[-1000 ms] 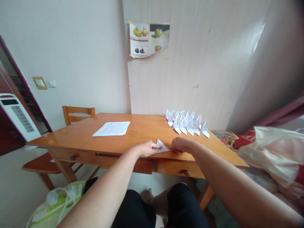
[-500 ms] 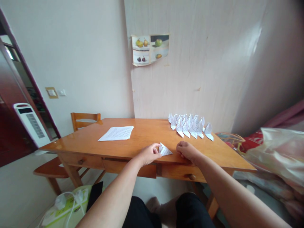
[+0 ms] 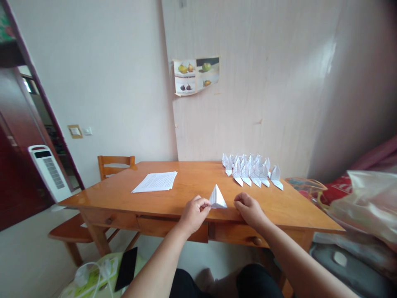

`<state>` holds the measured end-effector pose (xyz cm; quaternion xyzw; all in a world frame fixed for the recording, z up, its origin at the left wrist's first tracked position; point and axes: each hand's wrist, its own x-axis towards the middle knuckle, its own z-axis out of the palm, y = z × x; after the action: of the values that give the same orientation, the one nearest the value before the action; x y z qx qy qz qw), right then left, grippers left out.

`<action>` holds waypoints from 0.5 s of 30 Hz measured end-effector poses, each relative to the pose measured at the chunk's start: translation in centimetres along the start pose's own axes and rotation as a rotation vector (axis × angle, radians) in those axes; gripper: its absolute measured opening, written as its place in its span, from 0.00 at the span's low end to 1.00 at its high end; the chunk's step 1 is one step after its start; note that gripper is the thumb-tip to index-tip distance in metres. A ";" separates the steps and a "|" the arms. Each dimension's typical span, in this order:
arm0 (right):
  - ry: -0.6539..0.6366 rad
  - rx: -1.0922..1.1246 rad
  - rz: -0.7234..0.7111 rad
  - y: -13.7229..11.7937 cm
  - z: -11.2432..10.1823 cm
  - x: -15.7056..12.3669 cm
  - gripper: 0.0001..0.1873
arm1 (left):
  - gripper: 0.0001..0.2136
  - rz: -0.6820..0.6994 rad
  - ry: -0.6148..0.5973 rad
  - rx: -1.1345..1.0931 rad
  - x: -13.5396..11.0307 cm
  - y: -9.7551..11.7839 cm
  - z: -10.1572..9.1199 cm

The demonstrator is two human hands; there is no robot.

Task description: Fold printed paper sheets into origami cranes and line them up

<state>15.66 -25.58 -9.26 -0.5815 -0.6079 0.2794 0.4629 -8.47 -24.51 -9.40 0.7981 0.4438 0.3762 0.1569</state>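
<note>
A small folded piece of white paper (image 3: 218,198), shaped like a pointed triangle, is near the front edge of the wooden table (image 3: 186,178). My left hand (image 3: 196,212) pinches its lower left corner between thumb and fingers. Just right of the paper, apart from it, my right hand (image 3: 248,205) rests by the table edge with its fingers curled; whatever may be inside them is hidden. Further back on the right stand several folded paper figures (image 3: 254,174) in close rows, their tips pointing up.
A stack of printed white sheets (image 3: 156,182) lies on the table's left side. Behind it is a wooden chair (image 3: 116,165). Plastic bags (image 3: 366,203) crowd the right side. A power strip with cables (image 3: 93,275) and a dark flat device (image 3: 126,268) sit at lower left.
The folded paper has turned from lying low and pointing right to standing with its point upward, still in my left hand. My right hand stays beside it. The view has tilted up slightly.
</note>
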 end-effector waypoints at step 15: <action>-0.171 0.463 -0.087 -4.2 1.8 -3.0 0.21 | 0.07 0.011 0.129 -0.300 -3.9 3.2 -0.8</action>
<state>11.86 -28.83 -7.05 -0.4075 -0.5890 0.4391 0.5424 -8.47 -29.57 -8.81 0.7423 0.3874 0.4895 0.2433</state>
